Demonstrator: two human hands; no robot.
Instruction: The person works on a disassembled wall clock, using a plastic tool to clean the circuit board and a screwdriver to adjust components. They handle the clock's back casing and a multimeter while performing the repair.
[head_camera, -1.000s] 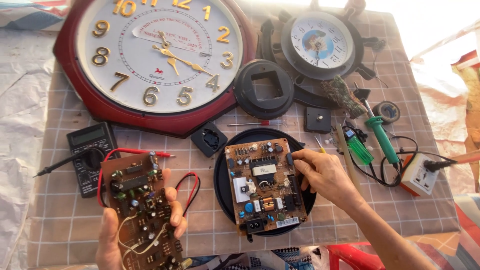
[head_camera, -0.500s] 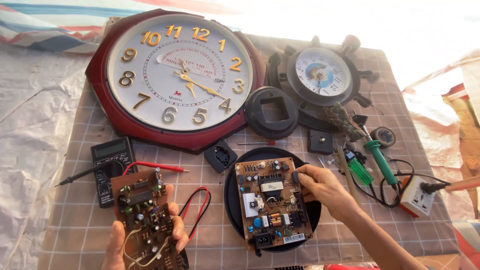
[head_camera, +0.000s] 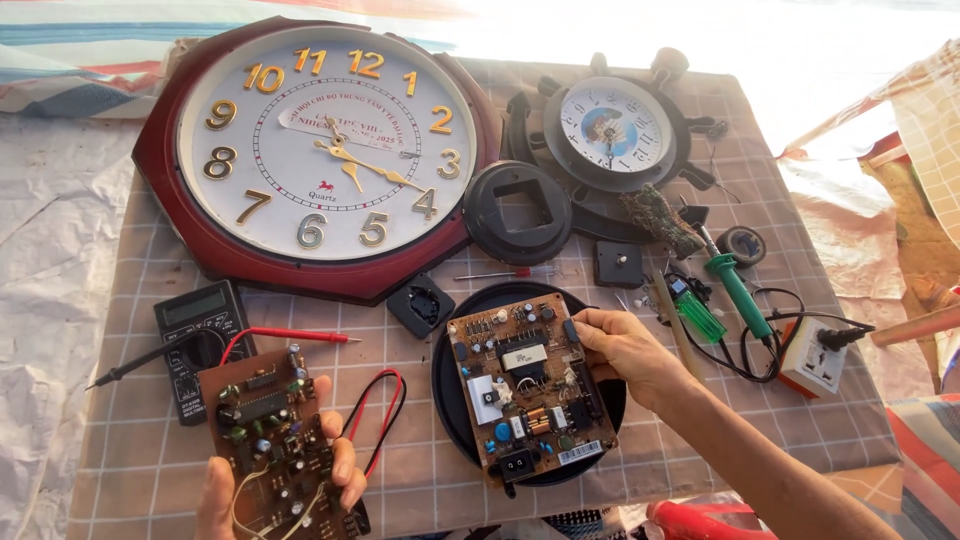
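My left hand (head_camera: 335, 475) grips a brown circuit board (head_camera: 270, 440) studded with capacitors and loose wires, holding it above the lower left of the table. My right hand (head_camera: 625, 350) pinches the upper right edge of a second brown circuit board (head_camera: 525, 395), which lies on a round black disc (head_camera: 450, 385). A black multimeter (head_camera: 195, 335) with red and black probes lies just behind the left board.
A big red-rimmed wall clock (head_camera: 320, 150) and a black ship-wheel clock (head_camera: 615, 125) fill the back. A black round cover (head_camera: 517, 210), two small clock movements, a green-handled soldering iron (head_camera: 740, 295), a green screwdriver and a white socket block (head_camera: 815, 360) lie to the right on checked cloth.
The view has shifted, so everything sits lower in the frame. My right hand keeps its hold at the second board's edge; the left hand still holds its board.
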